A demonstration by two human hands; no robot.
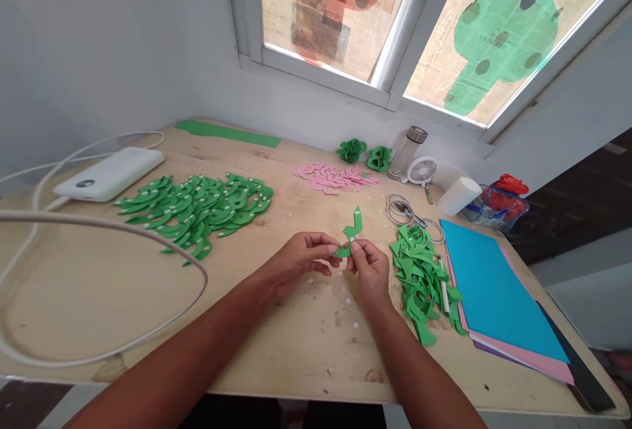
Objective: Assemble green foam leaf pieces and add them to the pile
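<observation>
A curved green paper cutout (356, 223) with small white patches stands up between my hands at the middle of the table. My left hand (309, 256) pinches its lower left end between thumb and forefinger. On the right, my right hand (369, 268) grips the lower part with thumb and fingers. To the left lies a heap of similar green cutouts (207, 208), many bearing little white patches. A pile of green paper scraps (419, 271) sits just right of my right hand, with a white pen (444, 287) on it.
Behind my hands are pink paper cutouts (336, 177) and two green paper balls (351, 151). Scissors (412, 212), a small fan (422, 169) and a bottle (409, 149) stand at back right. Blue sheets (498, 291) lie right. A white power bank (111, 174) and its looping cable (197, 264) occupy the left.
</observation>
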